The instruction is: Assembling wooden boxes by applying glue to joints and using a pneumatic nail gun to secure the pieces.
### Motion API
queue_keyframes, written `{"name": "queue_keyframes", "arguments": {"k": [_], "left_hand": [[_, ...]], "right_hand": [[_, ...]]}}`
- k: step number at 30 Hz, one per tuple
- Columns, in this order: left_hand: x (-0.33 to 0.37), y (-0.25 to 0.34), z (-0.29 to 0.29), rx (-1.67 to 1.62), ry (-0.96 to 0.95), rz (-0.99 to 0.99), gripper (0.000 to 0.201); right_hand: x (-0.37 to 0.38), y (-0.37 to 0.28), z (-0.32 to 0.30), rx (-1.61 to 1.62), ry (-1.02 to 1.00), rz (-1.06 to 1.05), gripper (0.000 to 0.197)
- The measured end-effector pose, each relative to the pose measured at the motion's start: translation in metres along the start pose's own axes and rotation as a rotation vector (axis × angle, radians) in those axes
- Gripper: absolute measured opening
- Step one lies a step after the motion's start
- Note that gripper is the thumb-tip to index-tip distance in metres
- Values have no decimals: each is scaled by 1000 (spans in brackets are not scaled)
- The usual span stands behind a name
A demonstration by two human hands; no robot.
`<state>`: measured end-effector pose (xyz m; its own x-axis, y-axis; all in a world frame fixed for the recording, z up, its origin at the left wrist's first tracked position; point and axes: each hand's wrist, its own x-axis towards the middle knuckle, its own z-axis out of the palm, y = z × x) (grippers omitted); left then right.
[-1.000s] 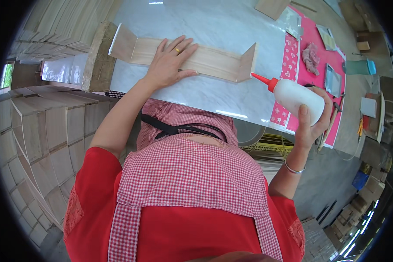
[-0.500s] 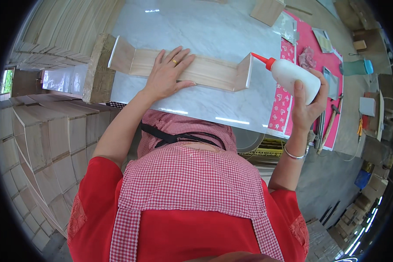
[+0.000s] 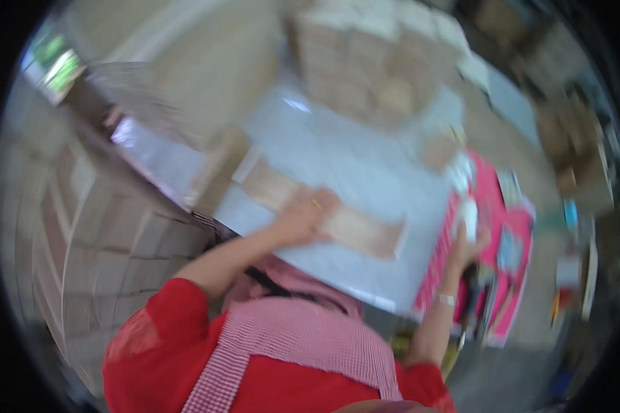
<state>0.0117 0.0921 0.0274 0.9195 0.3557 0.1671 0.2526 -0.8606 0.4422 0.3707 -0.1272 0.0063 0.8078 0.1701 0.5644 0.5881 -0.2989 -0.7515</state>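
Gripping a white bottle (image 3: 469, 221) in the right hand (image 3: 470, 249), with fingers and thumb closed round its body and its reddish nozzle (image 3: 470, 187) pointing toward the far side. Resting the left hand (image 3: 306, 216) across the middle of a long wooden piece (image 3: 366, 231); cannot tell, through the blur, whether with fingers flat or hooked over the edges.

Standing beside pale wooden stacks (image 3: 114, 230) on the left. Working at a marbled whitish table (image 3: 362, 165), with a pile of wooden boxes (image 3: 372, 65) on its far part, too blurred to count. Wearing a red top (image 3: 162, 334) under a pink checked apron (image 3: 303, 334). Holding the bottle over a bright pink mat (image 3: 488, 172) at the table's right side, apart from the wooden piece. Keeping the wooden piece on the near part of the table, slanted in view, with its left end just beside a thick brownish block (image 3: 218, 168). Near the right rim of the view, on a bluish-green container (image 3: 554, 220), showing a turquoise lid (image 3: 570, 215). Wearing a silvery bracelet (image 3: 446, 299) on the right wrist and a gold ring (image 3: 316, 204) on the left hand.
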Motion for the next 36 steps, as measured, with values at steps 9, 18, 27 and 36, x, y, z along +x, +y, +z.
{"name": "queue_keyframes", "arguments": {"k": [9, 18, 27, 36], "left_hand": [[13, 34, -176, 401, 485, 157, 56], [24, -89, -469, 594, 331, -934, 85], [11, -128, -454, 506, 332, -1077, 87], [7, -132, -453, 583, 613, -978, 73]], "right_hand": [[19, 31, 21, -245, -169, -8, 35], [9, 1, -16, -131, -116, -29, 28], [4, -26, -38, -89, -125, 46, 24], [1, -20, -37, -34, -124, -20, 27]]}}
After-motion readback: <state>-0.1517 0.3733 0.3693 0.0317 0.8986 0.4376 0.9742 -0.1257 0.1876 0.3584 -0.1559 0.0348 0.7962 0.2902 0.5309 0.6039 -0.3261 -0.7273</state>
